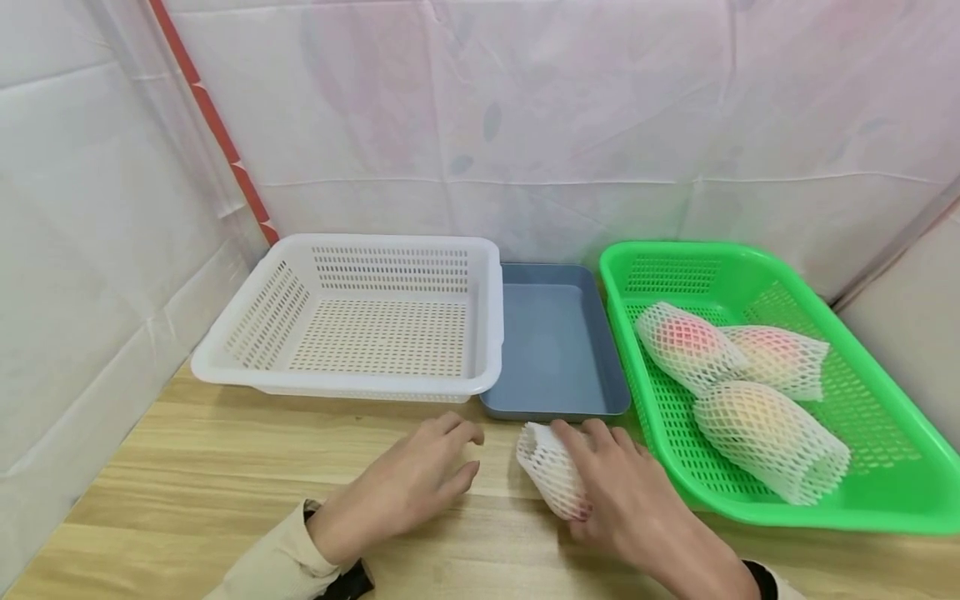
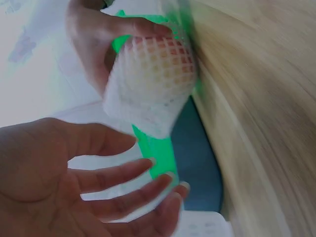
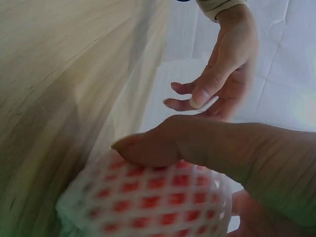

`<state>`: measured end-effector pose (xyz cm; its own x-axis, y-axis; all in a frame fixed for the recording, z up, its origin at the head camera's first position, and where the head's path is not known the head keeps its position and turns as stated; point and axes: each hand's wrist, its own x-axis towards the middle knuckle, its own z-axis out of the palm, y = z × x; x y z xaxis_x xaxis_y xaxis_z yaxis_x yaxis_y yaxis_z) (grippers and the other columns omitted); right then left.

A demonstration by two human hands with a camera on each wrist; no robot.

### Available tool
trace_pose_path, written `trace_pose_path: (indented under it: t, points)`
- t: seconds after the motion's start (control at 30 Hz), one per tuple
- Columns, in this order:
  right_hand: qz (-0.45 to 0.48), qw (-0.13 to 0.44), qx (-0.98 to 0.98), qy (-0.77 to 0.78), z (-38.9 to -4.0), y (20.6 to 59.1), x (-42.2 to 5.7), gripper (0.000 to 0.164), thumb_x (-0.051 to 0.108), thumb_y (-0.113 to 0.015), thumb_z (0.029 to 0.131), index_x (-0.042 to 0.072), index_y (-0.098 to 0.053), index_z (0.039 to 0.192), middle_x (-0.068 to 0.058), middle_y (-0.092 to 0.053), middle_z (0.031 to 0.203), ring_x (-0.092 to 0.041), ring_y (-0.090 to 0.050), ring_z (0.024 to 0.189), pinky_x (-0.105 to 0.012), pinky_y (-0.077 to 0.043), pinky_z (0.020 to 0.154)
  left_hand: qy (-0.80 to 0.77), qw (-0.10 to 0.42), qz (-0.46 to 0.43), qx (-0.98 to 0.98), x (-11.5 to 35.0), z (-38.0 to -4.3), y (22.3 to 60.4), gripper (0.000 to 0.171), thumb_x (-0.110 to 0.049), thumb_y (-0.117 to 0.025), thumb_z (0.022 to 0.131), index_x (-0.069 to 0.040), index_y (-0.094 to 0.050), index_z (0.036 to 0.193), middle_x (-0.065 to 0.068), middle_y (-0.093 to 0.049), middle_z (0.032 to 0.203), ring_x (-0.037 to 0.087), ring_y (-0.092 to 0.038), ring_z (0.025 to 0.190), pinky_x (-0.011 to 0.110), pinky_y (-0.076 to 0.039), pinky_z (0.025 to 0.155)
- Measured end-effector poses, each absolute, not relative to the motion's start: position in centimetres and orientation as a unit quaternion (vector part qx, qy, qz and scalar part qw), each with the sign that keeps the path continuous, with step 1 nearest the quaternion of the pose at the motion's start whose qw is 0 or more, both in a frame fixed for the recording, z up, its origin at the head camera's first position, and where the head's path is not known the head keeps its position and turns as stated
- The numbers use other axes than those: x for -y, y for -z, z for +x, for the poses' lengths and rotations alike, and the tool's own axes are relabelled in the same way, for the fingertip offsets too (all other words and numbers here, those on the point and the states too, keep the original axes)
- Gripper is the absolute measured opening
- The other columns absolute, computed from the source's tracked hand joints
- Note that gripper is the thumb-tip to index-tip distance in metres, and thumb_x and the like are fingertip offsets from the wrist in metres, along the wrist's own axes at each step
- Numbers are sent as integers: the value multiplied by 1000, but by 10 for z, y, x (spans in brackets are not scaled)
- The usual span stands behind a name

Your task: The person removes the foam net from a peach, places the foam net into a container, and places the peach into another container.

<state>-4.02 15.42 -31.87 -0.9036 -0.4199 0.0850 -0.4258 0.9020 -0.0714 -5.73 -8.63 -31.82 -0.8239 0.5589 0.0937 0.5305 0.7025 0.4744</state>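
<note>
My right hand [image 1: 626, 496] grips a red-and-yellow round fruit in a white foam net [image 1: 550, 468], low over the wooden table in front of the grey tray. In the right wrist view the thumb [image 3: 153, 145] lies across the netted fruit [image 3: 153, 200], whose red skin shows through the mesh; the exact kind of fruit is unclear. To its left, my left hand [image 1: 408, 479] hovers with fingers spread and loosely bent, holding nothing. The left wrist view shows a gap between that hand [image 2: 98, 173] and the loose end of the net [image 2: 140, 116].
A white perforated basket [image 1: 487, 379] stands at the left rear. Beside it lies a shallow blue-grey tray [image 1: 555, 342]. On the right, a green basket [image 1: 750, 508] contains three netted fruits [image 1: 772, 433]. White sheeting [image 1: 480, 125] rises behind them and at both sides.
</note>
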Motion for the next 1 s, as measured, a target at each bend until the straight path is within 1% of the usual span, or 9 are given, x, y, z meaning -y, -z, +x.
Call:
trace_pose_path:
  t: [0.07,0.17,0.37,0.47,0.6,0.7,0.83,0.93,1.0]
  points:
    - [226,60,971,-45,-40,317,-154,95,24,-86,44,12,-50,132,-15,-57,112,-35,-56,98,-48,-52,75,-263,13,311,-913,84,-57,316,25,-12,-60,93,-4,-62,116,7,-61,114,19,-59,103,34,-51,89]
    - [242,92,964,-64,-39,311,-155,95,24,-84,42,11,-51,130,-15,-56,114,-35,-53,102,-49,-51,78,-295,-18,335,-895,80,-57,312,22,-8,-60,93,-4,-62,114,5,-61,113,16,-59,103,30,-51,90]
    - [266,97,946,-156,-39,291,-157,96,17,-84,43,10,-50,132,-12,-51,119,-35,-50,106,-49,-49,83,-336,-65,350,-872,77,-58,297,15,-5,-60,92,-5,-64,107,2,-63,110,14,-60,102,26,-50,90]
    - [281,94,935,-194,-42,280,-160,98,12,-85,44,10,-47,134,-11,-49,121,-29,-53,101,-42,-52,77,-367,-97,363,-851,77,-60,287,15,-3,-62,91,-4,-64,106,3,-63,108,14,-61,99,25,-52,86]
    - [284,98,930,-211,-45,264,-162,98,14,-85,46,11,-46,135,-6,-49,124,-18,-56,96,-36,-53,71,-408,-134,381,-819,74,-66,274,16,1,-61,90,0,-62,106,6,-62,108,13,-60,92,20,-52,79]
    - [273,110,931,-217,-48,254,-163,97,16,-86,46,11,-46,135,-2,-49,127,-17,-56,98,-39,-52,74,-421,-152,386,-806,72,-71,266,17,2,-60,90,2,-62,107,8,-63,107,14,-61,90,18,-52,77]
    - [281,142,916,-250,-56,244,-163,99,12,-88,46,12,-46,136,-5,-49,128,-22,-55,103,-44,-52,78,-440,-165,380,-797,73,-79,257,17,4,-62,88,2,-62,105,9,-65,104,15,-63,90,19,-52,78]
    - [299,169,899,-270,-64,238,-163,100,11,-90,46,11,-47,137,-8,-53,127,-24,-54,106,-46,-50,79,-464,-163,364,-791,74,-85,249,16,3,-64,87,1,-63,103,8,-67,101,14,-64,91,22,-53,81]
    - [309,174,892,-278,-68,234,-162,101,12,-90,47,11,-46,138,-7,-55,126,-24,-55,106,-47,-50,79,-481,-167,355,-784,75,-87,244,16,4,-65,86,1,-63,101,8,-67,100,14,-64,94,24,-52,85]
